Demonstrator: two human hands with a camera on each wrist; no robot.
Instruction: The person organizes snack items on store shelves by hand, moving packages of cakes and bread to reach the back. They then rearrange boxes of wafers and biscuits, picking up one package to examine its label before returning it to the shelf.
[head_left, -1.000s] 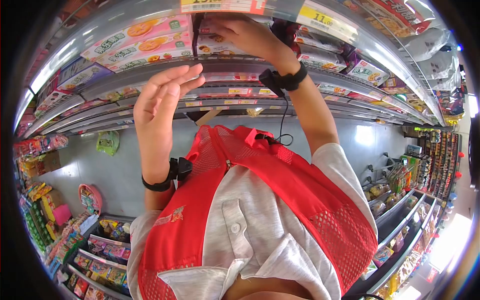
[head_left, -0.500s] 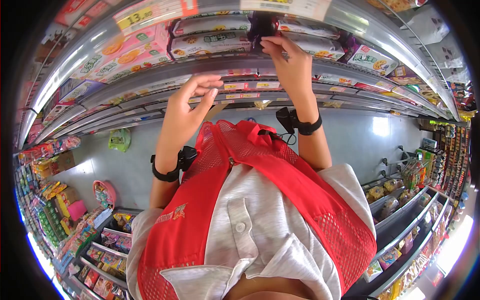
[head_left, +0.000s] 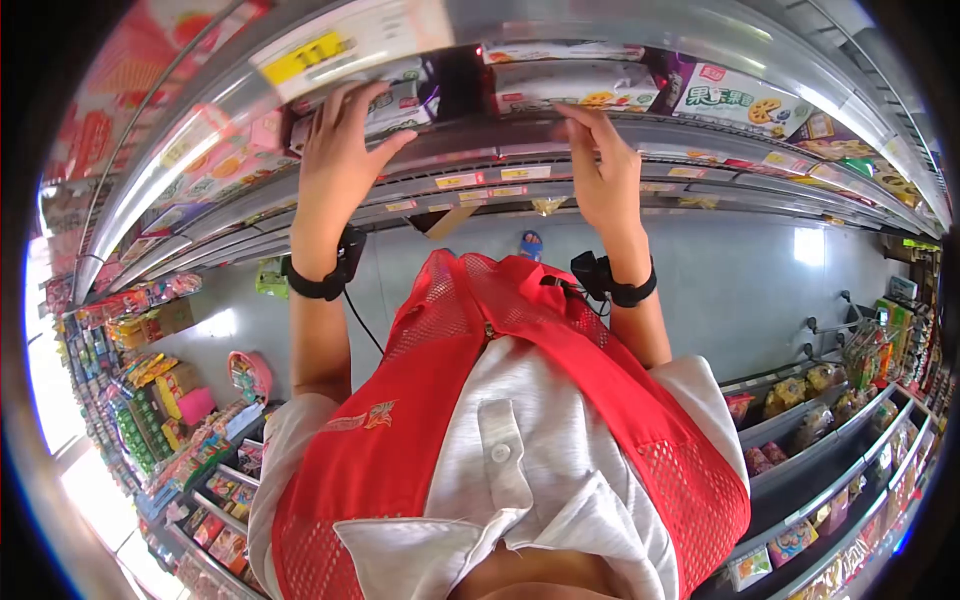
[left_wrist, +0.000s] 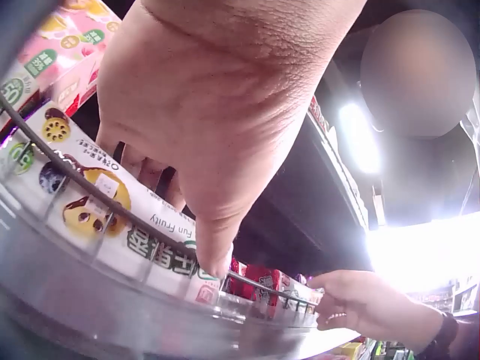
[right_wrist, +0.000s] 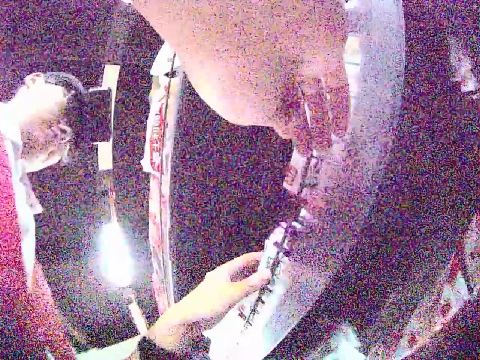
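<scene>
Now, head view: the left hand [head_left: 338, 160] has risen to the top shelf [head_left: 700, 128], straight fingers flat on the white biscuit box [head_left: 395, 100]; the right hand [head_left: 608, 180] has sunk, loose fingertips touching the shelf's edge. Left wrist: fingers [left_wrist: 141, 159] reach over the wire rail [left_wrist: 112, 202] onto the box. Right wrist: too grainy to tell.

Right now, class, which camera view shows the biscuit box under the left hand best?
Left wrist: the biscuit box is close, print readable, with the left hand touching it. Head view shows it small and blurred; right wrist is too noisy to tell.
</scene>
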